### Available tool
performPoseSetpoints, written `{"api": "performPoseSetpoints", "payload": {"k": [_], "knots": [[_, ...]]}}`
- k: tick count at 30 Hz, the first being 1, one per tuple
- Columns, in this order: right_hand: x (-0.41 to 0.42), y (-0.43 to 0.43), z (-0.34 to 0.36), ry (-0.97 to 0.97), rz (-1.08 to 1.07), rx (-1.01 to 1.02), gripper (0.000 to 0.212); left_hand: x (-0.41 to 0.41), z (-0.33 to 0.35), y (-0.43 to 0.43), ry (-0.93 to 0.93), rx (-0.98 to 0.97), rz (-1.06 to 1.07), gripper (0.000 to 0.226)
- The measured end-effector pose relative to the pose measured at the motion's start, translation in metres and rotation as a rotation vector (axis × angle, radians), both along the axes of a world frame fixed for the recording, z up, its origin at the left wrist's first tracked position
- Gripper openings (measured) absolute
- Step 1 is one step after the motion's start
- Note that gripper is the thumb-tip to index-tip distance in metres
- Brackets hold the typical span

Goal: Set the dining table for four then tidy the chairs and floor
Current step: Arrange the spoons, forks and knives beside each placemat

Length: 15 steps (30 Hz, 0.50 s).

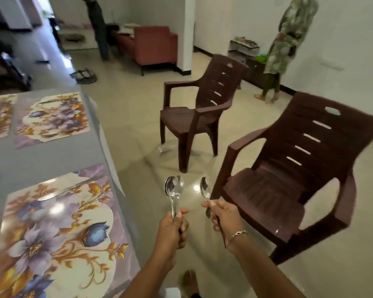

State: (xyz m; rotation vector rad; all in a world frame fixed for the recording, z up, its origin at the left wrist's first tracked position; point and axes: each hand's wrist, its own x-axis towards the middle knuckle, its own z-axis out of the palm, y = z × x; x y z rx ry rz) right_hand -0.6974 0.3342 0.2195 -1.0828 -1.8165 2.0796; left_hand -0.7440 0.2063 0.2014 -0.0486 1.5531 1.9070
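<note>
At my left, the table point(41, 155) carries floral mats point(52, 117). My left hand point(173, 224) grips a bunch of spoons point(174, 187), bowls up, over the floor beside the table's edge. My right hand point(223, 216) pinches a single spoon point(204, 188) just beside them. Two brown chairs point(289, 190) stand at right, apart from the table.

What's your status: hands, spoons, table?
Left hand grips a bunch of spoons, right hand pinches one spoon. Placemats on the table bare, none laid yet. Near chair and far chair stand clear of the table.
</note>
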Motion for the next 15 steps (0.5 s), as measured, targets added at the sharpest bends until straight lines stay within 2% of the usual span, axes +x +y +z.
{"api": "performPoseSetpoints", "payload": {"k": [10, 15], "knots": [[-0.178, 0.045, -0.014, -0.171, 0.432, 0.136, 0.025, -0.129, -0.021, 0.027, -0.064, 0.042, 0.372, 0.020], [-0.272, 0.025, -0.024, -0.145, 0.683, 0.266, 0.026, -0.181, -0.020, 0.000, -0.070, 0.003, 0.611, 0.020]]}}
